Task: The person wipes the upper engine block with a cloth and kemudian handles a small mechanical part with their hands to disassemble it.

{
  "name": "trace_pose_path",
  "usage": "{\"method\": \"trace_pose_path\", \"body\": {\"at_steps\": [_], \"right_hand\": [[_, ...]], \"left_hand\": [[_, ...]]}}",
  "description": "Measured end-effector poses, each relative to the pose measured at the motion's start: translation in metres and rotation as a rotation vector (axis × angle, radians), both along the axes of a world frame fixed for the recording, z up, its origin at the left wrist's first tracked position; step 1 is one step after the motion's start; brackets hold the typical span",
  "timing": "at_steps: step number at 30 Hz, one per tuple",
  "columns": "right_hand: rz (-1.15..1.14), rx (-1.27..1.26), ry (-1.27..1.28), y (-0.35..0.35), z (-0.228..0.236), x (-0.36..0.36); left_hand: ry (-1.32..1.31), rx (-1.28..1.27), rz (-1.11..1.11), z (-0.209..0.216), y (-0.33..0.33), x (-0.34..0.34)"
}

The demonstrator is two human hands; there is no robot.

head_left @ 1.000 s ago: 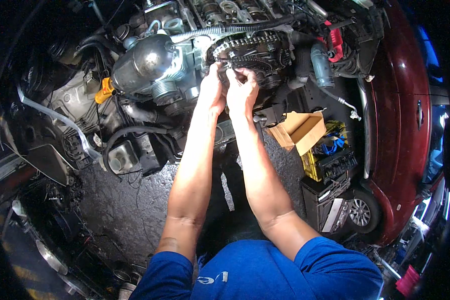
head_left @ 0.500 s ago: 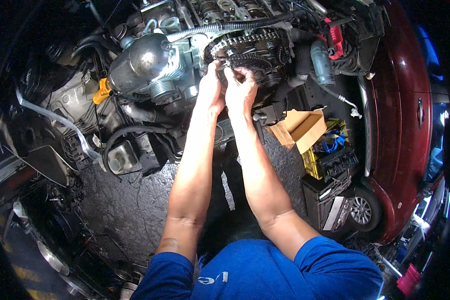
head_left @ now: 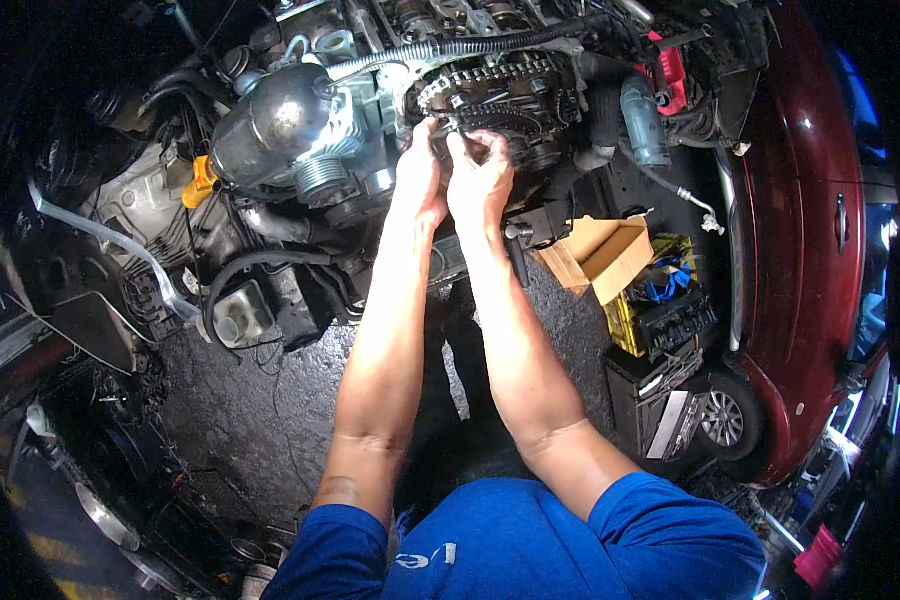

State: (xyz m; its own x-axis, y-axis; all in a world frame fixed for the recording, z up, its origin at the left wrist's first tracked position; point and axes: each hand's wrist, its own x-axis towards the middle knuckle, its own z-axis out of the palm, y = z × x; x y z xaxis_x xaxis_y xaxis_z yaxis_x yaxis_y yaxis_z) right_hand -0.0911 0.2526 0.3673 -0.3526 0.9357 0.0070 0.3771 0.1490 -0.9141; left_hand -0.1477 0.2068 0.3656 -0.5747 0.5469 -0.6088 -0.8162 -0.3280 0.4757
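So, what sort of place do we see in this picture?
Probably a car repair workshop: there is an opened engine with its chain exposed, a dark red car alongside, and what look like tools.

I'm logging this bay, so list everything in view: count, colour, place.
Engine: one, grey, top centre
Timing chain: one, grey, on engine
Corrugated hose: one, black, above chain
Domed metal cover: one, silver, upper left
Reservoir: one, whitish, left
Cardboard box: one, brown, right of centre
Tool tray: one, black, below box
Car: one, dark red, right
Rest: too dark or crowded to count
Shirt: one, blue, bottom
Left hand: one, bare, below chain
Right hand: one, bare, beside left hand
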Motion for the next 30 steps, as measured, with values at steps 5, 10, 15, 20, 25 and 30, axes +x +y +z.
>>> {"method": "trace_pose_path", "body": {"at_steps": [5,10,15,20,25,30], "right_hand": [[-0.003,0.020,0.021,-0.002,-0.003,-0.001],[0.033,-0.052,0.114,0.001,-0.007,0.003],[0.053,-0.039,0.116,0.005,-0.011,0.004],[0.033,0.075,0.020,0.001,-0.008,0.004],[0.046,0.066,-0.016,0.000,-0.002,0.006],[0.108,0.021,0.106,0.002,-0.002,0.010]], "left_hand": [[0.061,-0.029,-0.083,-0.005,-0.004,-0.005],[-0.009,0.133,0.008,-0.005,0.001,0.000],[-0.027,0.106,0.015,0.000,0.001,0.001],[0.003,0.074,0.033,0.006,0.001,0.004],[0.025,0.116,0.017,0.003,0.001,0.003],[0.025,0.083,0.023,-0.008,0.003,0.002]]}}
